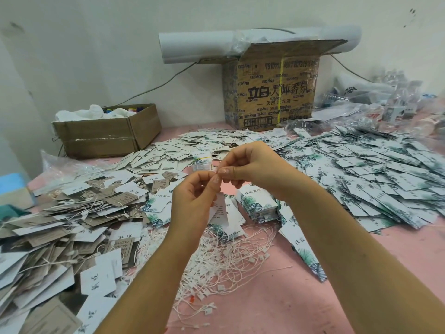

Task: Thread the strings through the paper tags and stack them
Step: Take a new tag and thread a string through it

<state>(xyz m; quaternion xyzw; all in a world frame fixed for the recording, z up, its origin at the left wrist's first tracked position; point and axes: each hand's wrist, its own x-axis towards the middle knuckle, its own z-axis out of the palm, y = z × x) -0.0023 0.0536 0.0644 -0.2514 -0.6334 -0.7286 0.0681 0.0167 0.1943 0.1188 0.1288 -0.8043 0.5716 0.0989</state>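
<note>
While the person's hands met above the middle of the bench (313,297), one white paper tag (221,209) hung down from the left hand (192,196). That hand had its fingers curled, and it held the tag near the top. The right hand (252,165) was just beside it, fingers curled too, with its fingertips pinched tight against the left thumb. I could not tell what was between them; it was too small to see.

Right under the hands lay a messy pile of white strings (224,259) with little square clips. Near the right wrist stood a neat stack of leaf tags (258,204). A small bundle of tags (202,161) sat behind the hands.

On the right, a big heap of leaf tags (373,169) spread over the pink bench. On the left lay a heap of brown and white tags (60,232), many with strings on them.

At the back stood a tall cardboard box (272,92) with a roll of white paper (192,48) on top. A low box (106,131) sat to its left, by the wall.
</note>
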